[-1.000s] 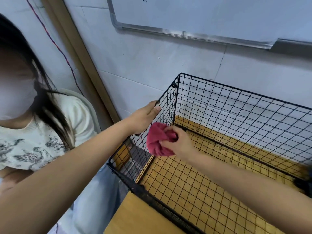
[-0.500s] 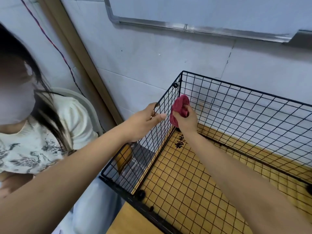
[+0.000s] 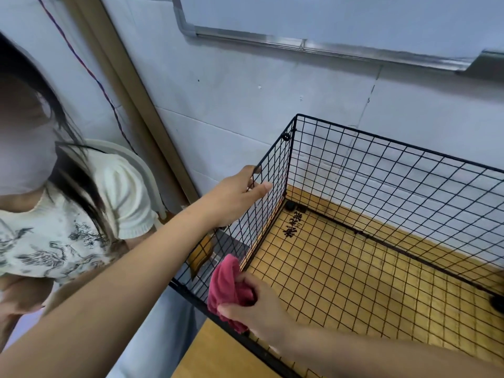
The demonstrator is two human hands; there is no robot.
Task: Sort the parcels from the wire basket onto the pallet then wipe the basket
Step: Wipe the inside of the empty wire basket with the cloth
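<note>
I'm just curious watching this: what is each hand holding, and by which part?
The left hand grips the basket by the top edge of its left wall. The right hand holds a cloth, bunched up in its fingers.

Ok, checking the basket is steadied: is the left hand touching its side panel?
Touching. The head view shows the left hand gripping the side rim of the wire basket.

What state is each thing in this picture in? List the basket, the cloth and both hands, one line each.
wire basket, upright, no parcels inside.
pink cloth, bunched, held at the basket's near left corner.
left hand, grips the top edge of the basket's left panel.
right hand, grips the pink cloth.
</note>
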